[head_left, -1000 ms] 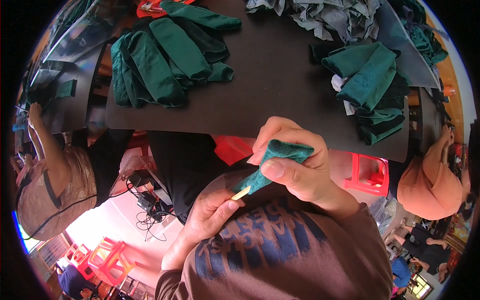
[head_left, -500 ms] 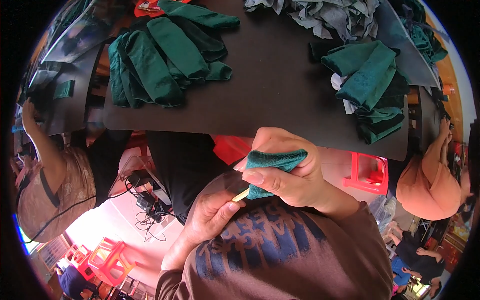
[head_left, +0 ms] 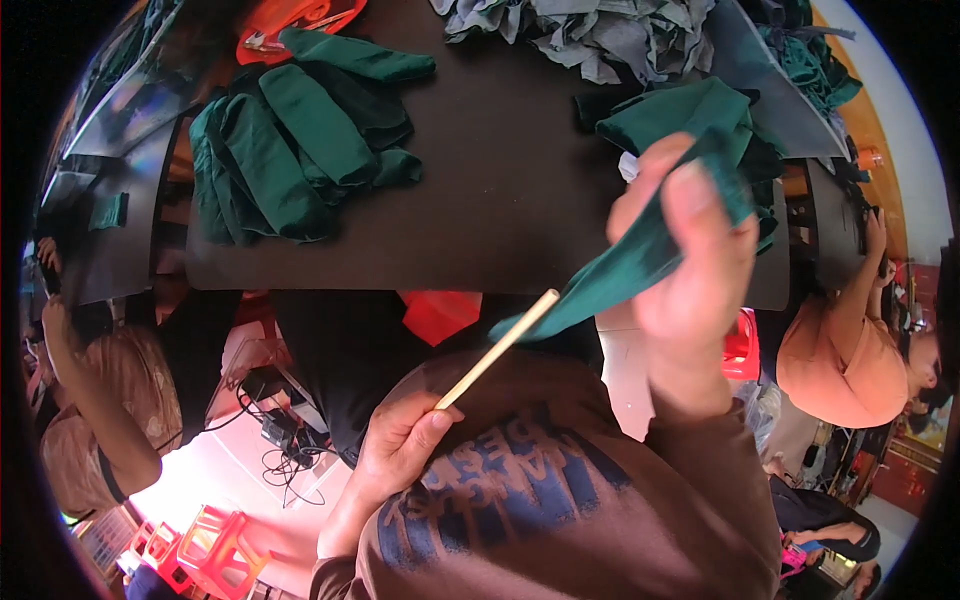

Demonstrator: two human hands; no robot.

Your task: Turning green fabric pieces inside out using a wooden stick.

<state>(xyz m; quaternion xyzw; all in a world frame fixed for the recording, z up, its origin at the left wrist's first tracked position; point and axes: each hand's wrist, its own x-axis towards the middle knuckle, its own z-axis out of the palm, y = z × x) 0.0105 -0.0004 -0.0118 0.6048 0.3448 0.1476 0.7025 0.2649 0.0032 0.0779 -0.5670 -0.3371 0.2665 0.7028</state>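
My left hand [head_left: 405, 445] is closed round the lower end of a thin, pale wooden stick [head_left: 500, 347], which slants up to the right. A long strip of green velvety fabric [head_left: 625, 262] hangs from my right hand [head_left: 690, 250], smeared by motion at its upper part. Its narrow lower end lies beside the stick's upper half; whether they touch I cannot tell. The right thumb presses on the fabric. Beyond my right hand, folded green velvet pieces [head_left: 668, 115] lie at the table's right side.
On the dark table [head_left: 490, 220], a pile of green velvet tubes [head_left: 300, 150] lies left, with an orange-red tray [head_left: 275, 35] behind. Grey fabric scraps [head_left: 620, 40] are heaped at the back. Co-workers sit on both sides, near red stools [head_left: 222, 550]; cables [head_left: 285, 435] lie below left.
My right hand has moved up and right with the fabric, which was bunched in it and is now stretched long. More of the stick shows. The view has shifted slightly.
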